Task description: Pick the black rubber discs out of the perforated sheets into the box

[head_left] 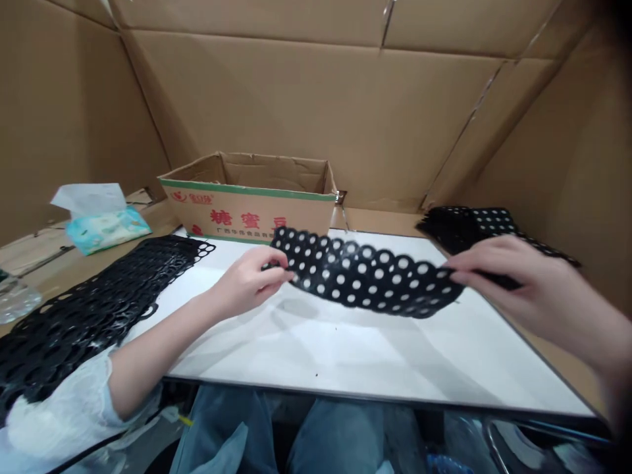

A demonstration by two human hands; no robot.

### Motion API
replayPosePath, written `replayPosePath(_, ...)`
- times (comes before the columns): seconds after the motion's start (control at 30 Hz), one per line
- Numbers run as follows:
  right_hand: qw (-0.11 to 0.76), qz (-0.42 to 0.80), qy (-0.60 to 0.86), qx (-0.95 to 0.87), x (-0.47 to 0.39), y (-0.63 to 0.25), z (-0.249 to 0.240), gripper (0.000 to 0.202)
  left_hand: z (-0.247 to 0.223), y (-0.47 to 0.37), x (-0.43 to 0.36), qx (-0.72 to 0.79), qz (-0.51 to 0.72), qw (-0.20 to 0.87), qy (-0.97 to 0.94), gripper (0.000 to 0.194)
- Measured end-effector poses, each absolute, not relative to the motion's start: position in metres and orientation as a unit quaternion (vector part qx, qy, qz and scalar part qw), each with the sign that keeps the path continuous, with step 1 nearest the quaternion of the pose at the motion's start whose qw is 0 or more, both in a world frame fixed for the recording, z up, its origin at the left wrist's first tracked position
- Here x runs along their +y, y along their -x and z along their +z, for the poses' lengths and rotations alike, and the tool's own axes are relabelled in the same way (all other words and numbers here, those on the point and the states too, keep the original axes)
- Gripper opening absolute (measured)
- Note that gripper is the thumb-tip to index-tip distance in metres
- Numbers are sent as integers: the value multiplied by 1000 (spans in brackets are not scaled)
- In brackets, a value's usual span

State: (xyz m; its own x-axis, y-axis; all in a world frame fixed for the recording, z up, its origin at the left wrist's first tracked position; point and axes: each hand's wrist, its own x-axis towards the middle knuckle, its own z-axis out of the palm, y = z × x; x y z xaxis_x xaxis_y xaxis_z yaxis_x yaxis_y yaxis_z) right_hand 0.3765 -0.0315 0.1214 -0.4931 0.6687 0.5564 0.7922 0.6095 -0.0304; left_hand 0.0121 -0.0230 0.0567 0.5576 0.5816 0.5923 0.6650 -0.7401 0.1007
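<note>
A black sheet full of round holes [368,273] hangs sagging above the white board [345,355], held at both ends. My left hand [247,283] pinches its left end, and my right hand [513,280] grips its right end. Both hands are raised a little over the board. A pile of similar perforated black sheets [474,227] lies behind my right hand at the far right. Another long heap of emptied black ring sheets [93,306] stretches along the left side of the board.
An open cardboard box with red print [247,197] stands at the back of the board. A tissue pack [103,220] lies at the far left, a clear plastic item [14,299] near it. Cardboard walls [296,99] surround the workplace. My knees in jeans [276,434] show below.
</note>
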Motion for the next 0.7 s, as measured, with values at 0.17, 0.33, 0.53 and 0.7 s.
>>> replayPosePath(0.17, 138, -44, 482, -864, -44, -382, 86, 15, 50, -12, -31, -326, -198, -65, 922, 22)
replayPosePath(0.33, 148, 33, 575, -804, -35, -374, 82, 21, 53, -13, -31, -355, -211, -37, 910, 20)
replayPosePath(0.53, 37, -11, 598, -801, -11, -368, 74, 23, 61, -18, -23, -404, -151, -112, 895, 25)
replayPosePath(0.7, 18, 0, 570, -822, 1, -357, 61, 29, 53, -14, 12, -491, -26, -190, 850, 36)
